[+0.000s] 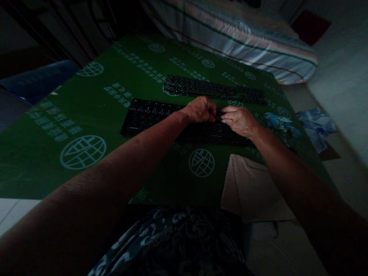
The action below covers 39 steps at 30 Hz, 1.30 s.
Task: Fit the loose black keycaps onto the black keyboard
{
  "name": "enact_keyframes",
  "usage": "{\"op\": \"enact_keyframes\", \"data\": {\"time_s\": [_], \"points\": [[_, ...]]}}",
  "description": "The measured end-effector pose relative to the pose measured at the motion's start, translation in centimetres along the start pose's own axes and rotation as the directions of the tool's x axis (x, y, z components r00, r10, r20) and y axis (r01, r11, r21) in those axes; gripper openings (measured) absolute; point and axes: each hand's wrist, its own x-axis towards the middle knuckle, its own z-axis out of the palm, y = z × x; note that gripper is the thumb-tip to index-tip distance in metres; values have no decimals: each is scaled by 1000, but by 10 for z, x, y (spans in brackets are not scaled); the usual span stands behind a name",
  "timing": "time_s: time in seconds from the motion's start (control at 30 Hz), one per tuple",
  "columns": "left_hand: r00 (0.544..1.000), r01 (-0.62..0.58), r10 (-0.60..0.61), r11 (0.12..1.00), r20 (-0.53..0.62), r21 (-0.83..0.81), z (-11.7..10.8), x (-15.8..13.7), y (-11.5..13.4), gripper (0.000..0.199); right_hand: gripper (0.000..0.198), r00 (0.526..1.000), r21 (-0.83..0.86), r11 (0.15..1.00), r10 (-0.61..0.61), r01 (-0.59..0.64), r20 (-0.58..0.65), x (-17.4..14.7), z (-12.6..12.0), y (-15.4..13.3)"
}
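A black keyboard point(161, 122) lies on the green table in front of me, its right part partly covered by my hands. My left hand point(201, 109) is closed over the keyboard's upper edge, fingers curled down. Close beside it, my right hand point(240, 119) pinches at the same spot, its fingertips almost meeting the left ones. Whatever sits between the fingertips is small and dark, and I cannot make it out. Behind the keyboard lies a row of black keycaps point(212, 87), set out in keyboard order.
The green table point(155, 172) carries white globe prints. A pinkish cloth point(253, 188) hangs over its front edge at right. Crumpled blue plastic point(277, 120) lies to the right of the keyboard. A bed point(230, 34) stands behind, a blue chair point(43, 78) at left.
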Motion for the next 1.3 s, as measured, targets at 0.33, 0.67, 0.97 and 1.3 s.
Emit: {"op": "enact_keyframes", "data": {"time_s": [0.33,0.67,0.97,1.3], "points": [[1000,-12,12,1000,21,3,-2,-1,2,13,23,994,-161,984,-64,78,89,0,-2,-4],[999,44,-45,997,10,64,-2,-1,5,19,15,999,-54,998,-7,10,44,9,-7,0],[997,81,-81,997,2,-1,-3,-1,9,19,11,999,51,999,2,-4,46,14,-12,5],[997,63,-68,989,-28,-130,1,0,4,13,12,997,147,989,17,-28,76,15,-17,9]]}}
